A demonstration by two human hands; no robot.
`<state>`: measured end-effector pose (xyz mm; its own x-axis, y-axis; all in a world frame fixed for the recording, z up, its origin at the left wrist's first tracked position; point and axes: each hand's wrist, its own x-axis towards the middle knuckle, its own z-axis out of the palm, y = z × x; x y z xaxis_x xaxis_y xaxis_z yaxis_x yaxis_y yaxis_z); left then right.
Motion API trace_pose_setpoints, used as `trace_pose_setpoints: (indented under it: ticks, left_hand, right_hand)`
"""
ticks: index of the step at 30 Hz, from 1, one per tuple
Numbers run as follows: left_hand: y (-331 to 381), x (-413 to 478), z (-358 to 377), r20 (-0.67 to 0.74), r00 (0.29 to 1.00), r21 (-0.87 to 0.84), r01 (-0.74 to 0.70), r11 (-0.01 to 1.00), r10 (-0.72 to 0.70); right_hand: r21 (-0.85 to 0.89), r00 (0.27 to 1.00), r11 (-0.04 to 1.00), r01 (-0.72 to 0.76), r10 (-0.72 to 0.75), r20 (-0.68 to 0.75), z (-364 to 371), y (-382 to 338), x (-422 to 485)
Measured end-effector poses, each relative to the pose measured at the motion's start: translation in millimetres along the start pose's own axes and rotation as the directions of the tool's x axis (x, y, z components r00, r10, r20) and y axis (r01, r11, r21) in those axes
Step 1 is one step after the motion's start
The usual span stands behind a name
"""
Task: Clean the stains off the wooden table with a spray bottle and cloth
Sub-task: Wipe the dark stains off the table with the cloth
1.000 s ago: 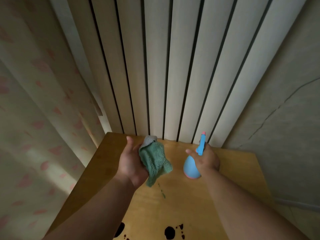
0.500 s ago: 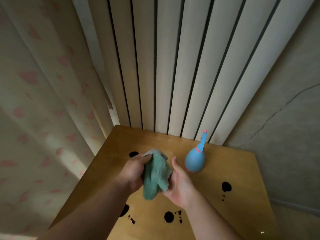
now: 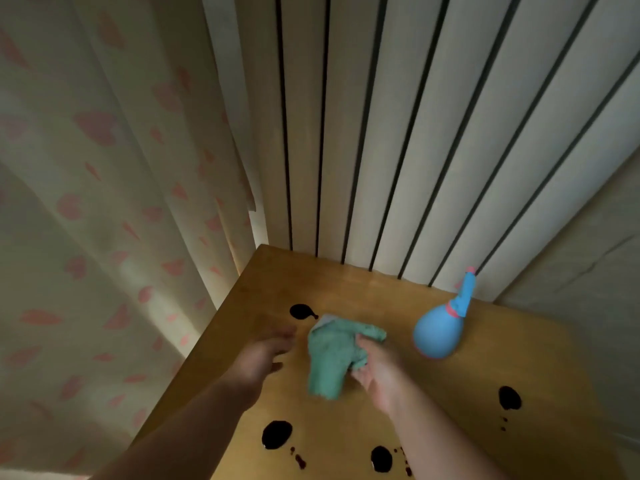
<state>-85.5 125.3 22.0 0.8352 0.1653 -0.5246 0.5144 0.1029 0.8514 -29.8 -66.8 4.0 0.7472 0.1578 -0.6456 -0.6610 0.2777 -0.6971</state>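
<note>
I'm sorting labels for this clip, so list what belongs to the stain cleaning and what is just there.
For the job:
green cloth, gripped by the right hand
blue spray bottle, standing on the wooden table
dark stains
left hand, open beside the cloth

Just there:
heart-patterned curtain
slatted wall panel

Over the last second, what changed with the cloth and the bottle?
The right hand let go of the bottle, leaving it standing on the table. It then took the cloth from the left hand, which released it and now lies open just to its left. The bottle has stayed where it was set down, and the dark stains are still unwiped.
</note>
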Motion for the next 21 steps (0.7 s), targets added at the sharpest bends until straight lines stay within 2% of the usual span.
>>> trace_pose_setpoints:
  ticks: [1,2,3,4,5,6,7,9,10,12,14,15,17,18,21]
  left_hand:
    - [-7.3,6.7,-12.0,-0.064,0.998,0.063,-0.024,0.998,0.028]
    - [-18.0,16.1,-25.6,-0.12,0.991,0.215,-0.038,0.976,0.065]
    - [-30.7,27.8,-38.1,-0.118,0.986,0.428,-0.056,0.902,0.117]
    - [-45.3,41.8,-50.3,-0.084,0.987,0.667,-0.049,0.743,0.14]
    - [-57.5,55.5,-63.1,-0.034,0.99,0.851,-0.043,0.523,0.138]
    - [-64.5,69.6,-75.2,-0.001,0.994,0.943,-0.035,0.331,0.107]
    - [-72.3,85.4,-85.4,0.018,0.997,0.979,-0.033,0.203,0.079]
    - [-78.0,113.6,-98.0,0.049,0.997,0.996,-0.053,0.07,0.06]
    - [-73.4,121.2,-98.7,0.075,0.996,0.997,-0.076,0.02,0.044]
    - [-64.6,129.3,-96.6,0.116,0.993,0.992,-0.115,-0.055,0.014]
    - [-59.7,131.8,-94.9,0.142,0.99,0.986,-0.142,-0.086,-0.006]
    - [-59.1,134.6,-95.7,0.14,0.99,0.988,-0.14,-0.067,-0.008]
    - [-56.1,139.5,-99.1,0.129,0.992,0.991,-0.129,-0.037,-0.008]
    - [-55.2,143.2,-101.3,0.13,0.991,0.99,-0.13,-0.046,-0.008]
    - [-54.1,149.3,-101.2,0.154,0.988,0.984,-0.153,-0.095,0.001]
  right_hand:
    - [-0.059,0.991,0.995,0.081,-0.087,-0.103,4.6,-4.5,14.1]
    - [-0.171,0.957,0.968,0.181,-0.214,-0.198,9.7,-11.2,26.9]
    - [-0.316,0.9,0.912,0.262,-0.349,-0.26,15.6,-19.5,36.9]
    - [-0.446,0.838,0.833,0.327,-0.473,-0.27,21.8,-27.3,45.6]
    - [-0.55,0.786,0.746,0.375,-0.571,-0.238,29.4,-33.9,51.5]
    - [-0.629,0.762,0.662,0.407,-0.626,-0.166,35.7,-37.2,59.5]
    - [-0.687,0.781,0.602,0.406,-0.619,-0.08,41.6,-37.0,68.0]
    - [-0.79,0.907,0.543,0.286,-0.42,0.039,52.0,-30.3,81.7]
    - [-0.834,0.948,0.51,0.212,-0.315,0.048,53.9,-24.0,87.2]
    - [-0.89,0.955,0.442,0.116,-0.295,-0.022,52.8,-13.5,94.2]
    - [-0.908,0.91,0.405,0.103,-0.407,-0.079,50.1,-8.0,100.8]
    - [-0.922,0.878,0.37,0.118,-0.473,-0.078,50.5,-6.7,103.6]
    - [-0.951,0.81,0.255,0.174,-0.587,-0.009,54.5,-4.6,114.2]
    - [-0.96,0.804,0.201,0.196,-0.593,0.04,57.3,-3.1,120.4]
    - [-0.978,0.892,0.099,0.185,-0.435,0.125,65.4,4.6,133.7]
